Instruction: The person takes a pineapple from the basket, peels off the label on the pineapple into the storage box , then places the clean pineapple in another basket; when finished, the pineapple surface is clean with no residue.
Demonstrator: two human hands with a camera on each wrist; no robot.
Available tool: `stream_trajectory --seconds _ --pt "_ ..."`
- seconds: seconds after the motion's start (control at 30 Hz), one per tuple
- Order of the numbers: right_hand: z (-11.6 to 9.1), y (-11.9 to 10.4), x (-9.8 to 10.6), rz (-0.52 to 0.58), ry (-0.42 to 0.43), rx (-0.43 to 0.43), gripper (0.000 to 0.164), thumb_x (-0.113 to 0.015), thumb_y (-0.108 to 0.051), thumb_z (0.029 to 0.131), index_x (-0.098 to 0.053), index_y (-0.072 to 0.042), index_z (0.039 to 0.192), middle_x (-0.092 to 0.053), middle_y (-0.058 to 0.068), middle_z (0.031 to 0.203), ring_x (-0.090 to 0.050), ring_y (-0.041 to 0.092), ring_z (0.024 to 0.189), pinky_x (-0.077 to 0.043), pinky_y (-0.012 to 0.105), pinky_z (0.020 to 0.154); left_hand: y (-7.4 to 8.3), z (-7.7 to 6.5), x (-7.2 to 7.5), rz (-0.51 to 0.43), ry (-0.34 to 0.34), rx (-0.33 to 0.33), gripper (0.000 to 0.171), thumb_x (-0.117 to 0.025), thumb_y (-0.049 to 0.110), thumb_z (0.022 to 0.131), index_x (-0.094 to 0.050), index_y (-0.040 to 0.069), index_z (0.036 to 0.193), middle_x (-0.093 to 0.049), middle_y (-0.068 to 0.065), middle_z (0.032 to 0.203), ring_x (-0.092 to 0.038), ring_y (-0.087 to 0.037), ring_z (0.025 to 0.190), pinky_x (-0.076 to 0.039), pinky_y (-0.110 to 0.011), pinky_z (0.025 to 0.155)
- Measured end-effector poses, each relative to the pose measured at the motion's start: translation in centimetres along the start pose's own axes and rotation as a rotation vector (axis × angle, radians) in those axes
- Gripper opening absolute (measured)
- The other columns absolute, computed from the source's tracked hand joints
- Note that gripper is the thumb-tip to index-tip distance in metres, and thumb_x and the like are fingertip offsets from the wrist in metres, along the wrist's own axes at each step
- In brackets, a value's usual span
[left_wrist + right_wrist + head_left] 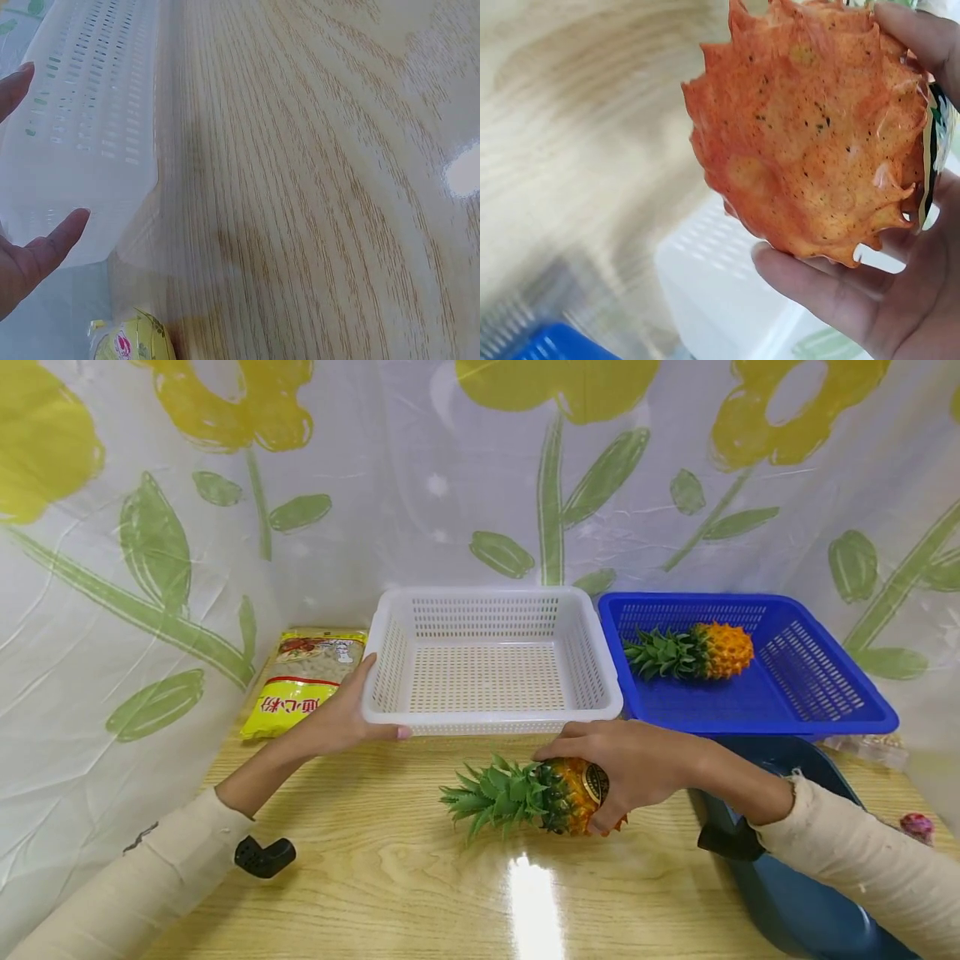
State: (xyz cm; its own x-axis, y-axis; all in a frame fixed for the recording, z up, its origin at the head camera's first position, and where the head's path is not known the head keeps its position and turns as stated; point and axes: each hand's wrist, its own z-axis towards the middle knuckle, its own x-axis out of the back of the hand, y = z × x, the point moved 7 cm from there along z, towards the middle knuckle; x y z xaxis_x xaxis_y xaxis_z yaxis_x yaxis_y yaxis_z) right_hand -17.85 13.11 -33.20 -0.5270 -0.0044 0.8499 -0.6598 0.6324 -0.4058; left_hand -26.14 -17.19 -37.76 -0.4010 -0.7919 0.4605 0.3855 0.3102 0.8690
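My right hand point(637, 764) grips an orange pineapple point(573, 797) from above, fingers and thumb around its body. Its green leaves point left, and a round label shows beside the thumb. In the right wrist view the pineapple's spiky orange base point(810, 127) faces the camera, held between thumb and fingers. My left hand point(345, 714) touches the near left corner of a white plastic basket point(487, 722), thumb along its front and fingers at its left side. In the left wrist view the fingers look spread and fairly straight against the basket wall point(97, 165).
A blue basket point(765, 714) stands right of the white one, with another pineapple point(723, 652) lying in it. A yellow food bag point(300, 685) lies at the left. Below my right forearm is a dark teal bin point(795, 893). A flowered curtain point(360, 485) hangs behind.
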Motion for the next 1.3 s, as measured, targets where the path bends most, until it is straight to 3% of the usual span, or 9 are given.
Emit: stream_trajectory --seconds 0.17,0.37,0.53,0.87,1.3 --pt "0.5 0.2 -0.7 -0.082 0.076 0.031 0.090 -0.088 -0.044 0.071 -0.048 -0.026 0.149 -0.058 -0.003 0.124 -0.056 0.009 0.096 -0.050 0.031 0.075 0.0 0.1 0.1 -0.011 0.002 0.003 0.112 -0.088 0.006 0.074 -0.017 0.022 0.158 -0.047 -0.015 0.144 -0.058 -0.044 0.118 -0.055 -0.043 0.088" --pt "1.1 0.8 -1.6 -0.138 0.110 0.009 0.092 -0.087 -0.047 0.069 -0.049 -0.026 0.149 -0.060 -0.003 0.123 -0.057 0.013 0.101 -0.049 0.034 0.077 -0.2 0.1 0.0 -0.009 0.001 0.006 0.112 -0.088 0.007 0.074 -0.016 0.022 0.159 -0.047 -0.015 0.144 -0.056 -0.047 0.119 -0.055 -0.043 0.089" --pt "1.6 1.3 -2.1 -0.124 0.123 -0.005 0.091 -0.087 -0.045 0.068 -0.049 -0.025 0.149 -0.060 -0.002 0.124 -0.057 0.016 0.102 -0.049 0.036 0.078 -0.2 0.0 0.1 -0.005 0.001 0.011 0.115 -0.089 0.007 0.074 -0.014 0.023 0.160 -0.043 -0.015 0.146 -0.054 -0.050 0.121 -0.054 -0.044 0.089" --pt "2.2 1.7 -2.6 -0.104 0.110 -0.021 0.096 -0.087 -0.048 0.069 -0.044 -0.024 0.153 -0.059 0.004 0.132 -0.058 0.024 0.110 -0.046 0.053 0.091 0.0 0.1 0.2 0.008 0.004 0.005 0.113 -0.089 0.008 0.074 -0.015 0.020 0.159 -0.047 -0.017 0.145 -0.056 -0.050 0.119 -0.055 -0.043 0.088" --pt "2.4 2.1 -2.5 -0.057 0.115 -0.029 0.095 -0.088 -0.050 0.067 -0.049 -0.019 0.149 -0.059 0.000 0.128 -0.058 0.022 0.111 -0.049 0.047 0.089 0.2 0.2 0.1 0.043 0.008 -0.017 0.109 -0.089 0.007 0.073 -0.021 0.019 0.157 -0.054 -0.016 0.140 -0.062 -0.046 0.113 -0.058 -0.037 0.083"
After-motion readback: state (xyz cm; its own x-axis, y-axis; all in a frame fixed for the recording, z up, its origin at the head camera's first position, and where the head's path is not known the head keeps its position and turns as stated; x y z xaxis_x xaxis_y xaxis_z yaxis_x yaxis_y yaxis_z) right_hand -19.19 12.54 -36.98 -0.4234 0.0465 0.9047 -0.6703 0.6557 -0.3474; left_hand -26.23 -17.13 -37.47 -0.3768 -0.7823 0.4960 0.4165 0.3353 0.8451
